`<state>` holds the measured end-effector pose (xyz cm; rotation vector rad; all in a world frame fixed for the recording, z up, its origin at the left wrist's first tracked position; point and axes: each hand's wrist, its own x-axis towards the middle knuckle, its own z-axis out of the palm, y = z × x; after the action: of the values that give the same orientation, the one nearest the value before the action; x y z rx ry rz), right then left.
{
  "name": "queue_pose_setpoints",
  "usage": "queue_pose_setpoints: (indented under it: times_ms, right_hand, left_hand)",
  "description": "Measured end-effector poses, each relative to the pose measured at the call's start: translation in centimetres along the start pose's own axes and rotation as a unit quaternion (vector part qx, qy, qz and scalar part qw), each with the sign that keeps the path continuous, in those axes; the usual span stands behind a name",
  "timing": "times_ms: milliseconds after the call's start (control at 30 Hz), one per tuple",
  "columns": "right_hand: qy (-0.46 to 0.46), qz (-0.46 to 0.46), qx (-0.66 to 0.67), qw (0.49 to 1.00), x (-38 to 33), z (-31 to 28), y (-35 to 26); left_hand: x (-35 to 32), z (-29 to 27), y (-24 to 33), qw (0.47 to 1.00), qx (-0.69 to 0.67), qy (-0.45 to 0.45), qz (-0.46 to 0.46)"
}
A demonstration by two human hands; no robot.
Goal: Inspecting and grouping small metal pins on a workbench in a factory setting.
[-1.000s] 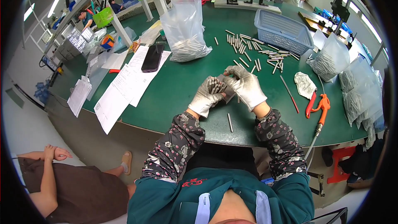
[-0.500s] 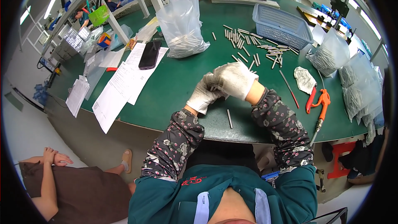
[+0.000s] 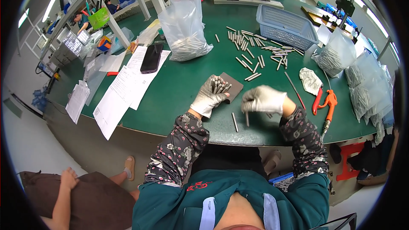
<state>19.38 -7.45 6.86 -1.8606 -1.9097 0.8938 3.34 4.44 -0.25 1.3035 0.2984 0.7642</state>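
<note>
In a grey-white work glove, my left hand [image 3: 203, 102] is closed round a bundle of short metal pins [image 3: 220, 85], their ends facing up. A dark brownish square sheet [image 3: 233, 86] lies against that hand; whether it is gripped too I cannot tell. My gloved right hand [image 3: 265, 99] is to the right, fingers pinched, slightly blurred. A metal pin [image 3: 247, 120] points down from its fingers. Between the hands, nearer the table edge, one pin [image 3: 235, 122] lies alone. Beyond them more loose pins [image 3: 243, 40] are scattered, and a pair [image 3: 253, 76] lies close by.
A blue plastic basket [image 3: 285, 27] stands behind the loose pins. Bags of pins [image 3: 187, 44] stand at the back and right [image 3: 334, 57]. Papers [image 3: 117, 98] and a phone [image 3: 151, 58] lie left. Rightward are an orange air gun [image 3: 329, 101], a thin red-handled tool [image 3: 294, 87] and a glove [image 3: 310, 81].
My hands have come apart: the right moved right and down with a pin, the left now shows its bundle and the sheet. The view has shifted slightly.
</note>
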Motion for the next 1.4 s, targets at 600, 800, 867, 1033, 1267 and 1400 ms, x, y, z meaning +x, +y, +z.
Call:
queue_pose_setpoints:
  times_ms: [600,800,867,1033,1267,1400]
  right_hand:
    - [0.118,0.082,-0.180,0.973,-0.5,7.2,-3.6]
    - [0.124,0.037,-0.224,0.966,-1.1,7.4,-3.5]
    - [0.129,0.027,-0.219,0.967,-1.5,7.0,-2.4]
    - [0.132,0.041,-0.202,0.970,-2.0,5.8,-1.3]
    - [0.148,0.021,-0.285,0.947,-1.6,4.8,-0.9]
    - [0.173,-0.022,-0.357,0.918,-1.4,4.3,0.4]
  left_hand:
    - [0.0,-0.6,0.4,0.996,0.054,0.004,-0.067]
    - [-0.1,-0.4,0.5,0.996,0.058,0.001,-0.068]
    - [-0.1,-0.4,0.5,0.996,0.057,-0.002,-0.066]
    - [-0.1,-0.3,0.7,0.997,0.033,-0.004,-0.070]
    - [0.1,-0.5,0.3,0.997,0.038,-0.007,-0.061]
    - [0.2,-0.6,0.2,0.998,0.024,0.004,-0.058]
